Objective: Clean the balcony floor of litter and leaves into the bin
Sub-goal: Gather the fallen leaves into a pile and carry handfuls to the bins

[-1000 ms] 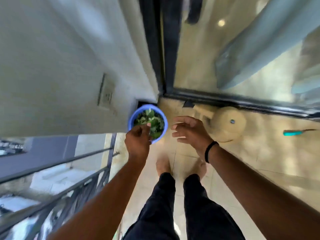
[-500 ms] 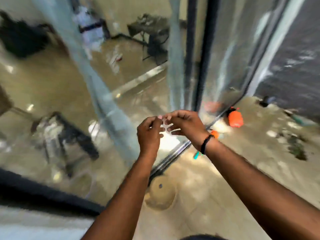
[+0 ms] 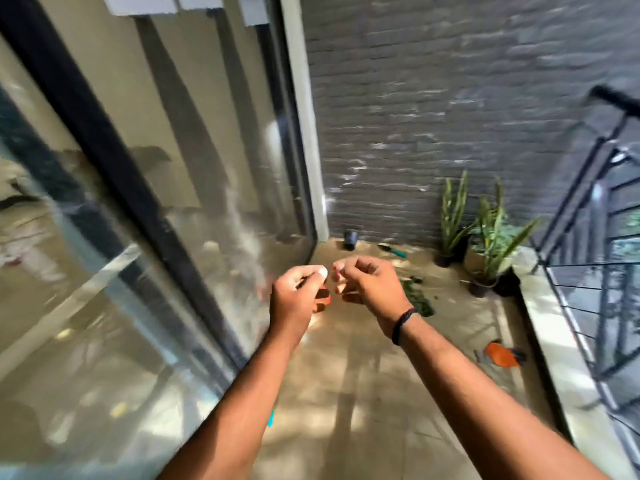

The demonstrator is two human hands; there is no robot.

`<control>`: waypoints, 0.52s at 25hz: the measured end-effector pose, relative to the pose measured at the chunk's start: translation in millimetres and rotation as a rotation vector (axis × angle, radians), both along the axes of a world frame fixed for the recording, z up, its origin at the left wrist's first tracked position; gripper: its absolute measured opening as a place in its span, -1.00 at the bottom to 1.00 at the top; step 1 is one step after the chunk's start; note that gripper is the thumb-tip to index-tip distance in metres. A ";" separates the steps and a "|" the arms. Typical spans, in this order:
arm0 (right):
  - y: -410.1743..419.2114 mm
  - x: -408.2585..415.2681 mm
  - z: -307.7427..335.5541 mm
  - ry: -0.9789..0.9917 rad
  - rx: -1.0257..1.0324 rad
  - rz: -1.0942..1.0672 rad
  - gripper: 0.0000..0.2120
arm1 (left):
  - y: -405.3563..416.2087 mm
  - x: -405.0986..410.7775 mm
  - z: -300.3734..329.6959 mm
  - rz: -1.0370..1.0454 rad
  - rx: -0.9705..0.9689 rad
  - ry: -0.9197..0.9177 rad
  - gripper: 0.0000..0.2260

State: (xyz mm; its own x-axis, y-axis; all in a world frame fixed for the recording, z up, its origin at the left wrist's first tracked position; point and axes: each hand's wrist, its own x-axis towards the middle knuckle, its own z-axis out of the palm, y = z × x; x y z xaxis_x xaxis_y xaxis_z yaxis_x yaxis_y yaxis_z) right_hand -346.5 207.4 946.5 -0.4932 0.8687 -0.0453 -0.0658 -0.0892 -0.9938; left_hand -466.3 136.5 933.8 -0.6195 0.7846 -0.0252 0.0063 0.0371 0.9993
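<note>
Down low, two bare arms reach forward over the tan tiled balcony floor (image 3: pixel 363 393). The left hand (image 3: pixel 294 299) and the right hand (image 3: pixel 367 285) are held up close together in the air, nearly touching at the fingertips. Both hands have their fingers curled in. They seem to hold nothing, but the picture is blurry, so a tiny scrap between the fingers could be missed. A thin black band (image 3: pixel 401 322) goes around the right wrist.

A small orange thing (image 3: pixel 322 301) peeks out on the floor right behind the left hand. A little past the right hand lies a dark green pile of leaves (image 3: pixel 420 299) on the tiles. Off to the right, near the pale stone ledge (image 3: pixel 550 323), sits a flat orange and dark object (image 3: pixel 502 355).

On the left side stands a big glass sliding door with a dark frame (image 3: pixel 114 150). On the right side runs a black metal railing (image 3: pixel 602 258).

Farther back, a small black plastic pot (image 3: pixel 350 240) and a green-handled garden trowel (image 3: pixel 393 250) lie on the floor near the wall. Tall green spiky plants in dark pots (image 3: pixel 485 233) stand in the far right corner. Behind it all rises a dark grey brick wall (image 3: pixel 450 98).
</note>
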 end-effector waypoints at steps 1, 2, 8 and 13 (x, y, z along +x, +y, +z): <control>18.4 7.9 -5.1 -0.017 -0.012 -0.035 -0.89 | 23.2 5.4 -4.3 -0.040 -0.002 -0.012 -0.89; 40.4 16.5 -15.1 -0.049 -0.026 -0.080 -0.90 | 49.7 10.2 -14.2 -0.096 -0.012 -0.012 -0.91; 160.4 53.1 -91.6 -0.299 -0.059 -0.343 -0.87 | 178.1 8.1 -96.3 -0.347 -0.174 0.186 -0.22; 248.7 52.9 -139.0 -0.468 -0.120 -0.431 -0.58 | 272.3 -14.6 -155.6 -0.485 -0.255 0.229 -0.21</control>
State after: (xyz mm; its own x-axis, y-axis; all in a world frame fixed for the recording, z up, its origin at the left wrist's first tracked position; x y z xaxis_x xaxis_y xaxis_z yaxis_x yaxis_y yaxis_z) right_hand -293.6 456.1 807.4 -0.0061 0.9601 -0.2796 0.3171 -0.2633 -0.9111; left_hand -480.9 408.8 778.2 -0.2034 0.9662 -0.1583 0.2974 0.2150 0.9302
